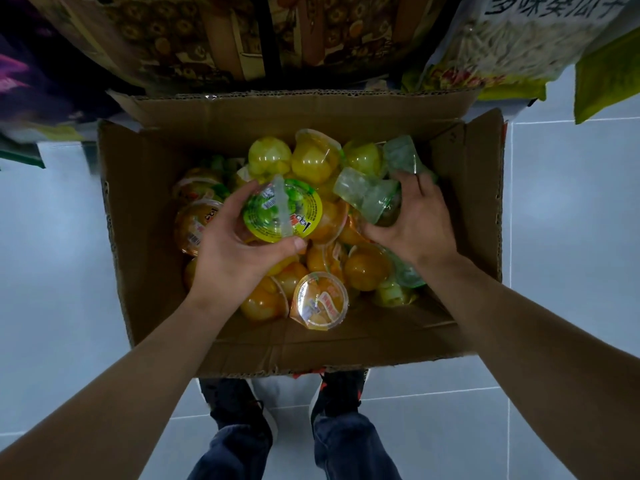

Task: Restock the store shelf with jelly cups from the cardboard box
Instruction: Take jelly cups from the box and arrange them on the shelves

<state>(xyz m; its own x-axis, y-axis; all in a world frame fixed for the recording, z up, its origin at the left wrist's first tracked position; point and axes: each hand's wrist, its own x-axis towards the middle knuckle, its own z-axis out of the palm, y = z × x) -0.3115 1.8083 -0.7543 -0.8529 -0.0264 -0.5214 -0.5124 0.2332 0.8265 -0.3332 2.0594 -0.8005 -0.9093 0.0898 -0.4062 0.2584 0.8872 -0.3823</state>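
An open cardboard box (145, 209) stands on the floor in front of me, filled with several orange, yellow and green jelly cups. My left hand (228, 251) grips a jelly cup with a green and yellow lid (282, 211), lid facing up, above the pile. My right hand (415, 223) reaches into the right side of the box, its fingers curled round a pale green jelly cup (367, 194) lying on its side. An orange jelly cup (320, 301) lies lid-up near the box's front.
Shelves with packaged goods (194, 39) rise just behind the box; a large bag of seeds (512, 39) sits at the upper right. Pale floor tiles (571, 209) flank the box. My shoes (339, 389) stand at its near edge.
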